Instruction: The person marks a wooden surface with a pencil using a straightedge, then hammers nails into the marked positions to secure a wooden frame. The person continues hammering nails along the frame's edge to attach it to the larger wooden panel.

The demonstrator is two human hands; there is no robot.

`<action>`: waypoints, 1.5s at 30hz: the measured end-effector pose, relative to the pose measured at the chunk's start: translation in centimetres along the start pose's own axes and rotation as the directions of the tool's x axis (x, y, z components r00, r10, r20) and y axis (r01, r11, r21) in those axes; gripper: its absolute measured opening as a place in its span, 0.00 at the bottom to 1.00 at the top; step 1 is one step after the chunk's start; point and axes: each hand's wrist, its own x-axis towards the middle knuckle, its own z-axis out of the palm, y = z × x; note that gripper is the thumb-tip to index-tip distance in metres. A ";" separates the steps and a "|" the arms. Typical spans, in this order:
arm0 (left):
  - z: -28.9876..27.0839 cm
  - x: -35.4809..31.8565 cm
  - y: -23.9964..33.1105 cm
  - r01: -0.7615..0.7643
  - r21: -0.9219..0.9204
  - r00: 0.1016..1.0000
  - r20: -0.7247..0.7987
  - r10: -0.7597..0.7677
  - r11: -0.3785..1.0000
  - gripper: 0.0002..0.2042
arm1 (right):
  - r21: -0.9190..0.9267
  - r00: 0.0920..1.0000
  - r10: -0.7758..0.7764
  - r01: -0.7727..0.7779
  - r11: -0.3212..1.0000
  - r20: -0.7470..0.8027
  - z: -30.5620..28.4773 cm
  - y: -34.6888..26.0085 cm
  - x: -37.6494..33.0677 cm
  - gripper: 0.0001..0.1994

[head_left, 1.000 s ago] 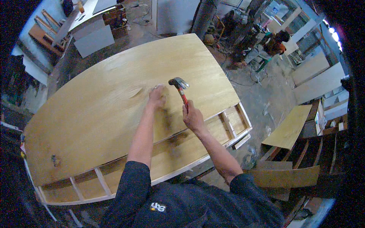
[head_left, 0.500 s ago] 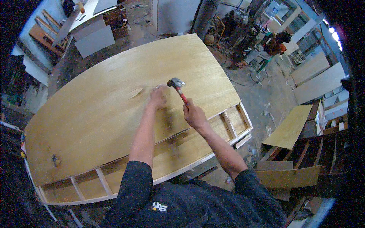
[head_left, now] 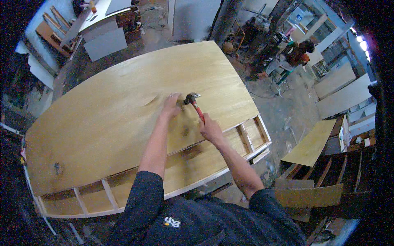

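Note:
A claw hammer [head_left: 197, 111] with a red handle is gripped in my right hand [head_left: 211, 130], its fingers wrapped around the lower handle. Its metal head is just right of the fingertips of my left hand [head_left: 171, 107]. That hand rests on a large pale plywood sheet [head_left: 102, 123], fingers drawn together. Whatever they pinch is too small to make out. The sheet has one curved far edge and covers most of a wooden frame [head_left: 108, 193], whose cross pieces show along the near side.
A leaning plywood piece [head_left: 310, 143] and ribbed woodwork [head_left: 328, 172] stand at the right. Further back on the right, a seated person [head_left: 293, 57] is bent over. A white-topped table [head_left: 108, 10] is at the far left, with a dark pillar [head_left: 225, 20] behind the sheet.
The hammer head has come slightly lower, and my right hand has moved a little toward me. My left hand stays at nearly the same spot on the plywood. The view has shifted slightly.

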 end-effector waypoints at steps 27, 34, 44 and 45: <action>1.2 -15.4 8.0 0.059 0.400 0.998 -0.003 -0.063 0.915 0.33 | 0.295 0.990 -0.044 0.083 0.952 -0.135 1.1 2.5 -1.9 0.18; 1.4 -15.4 7.8 0.052 0.456 0.998 0.018 -0.068 0.888 0.35 | 0.294 0.945 -0.170 0.253 0.922 -0.279 -1.9 -1.9 -0.7 0.14; 1.4 -15.3 7.9 0.055 0.494 0.998 -0.021 -0.052 0.868 0.34 | 0.082 0.996 -0.085 0.087 0.993 -0.033 -0.8 -2.2 0.2 0.14; 1.5 -15.5 7.8 0.049 0.495 0.999 -0.018 -0.046 0.868 0.34 | 0.097 0.995 -0.085 0.090 0.991 -0.058 -0.8 -2.2 0.2 0.14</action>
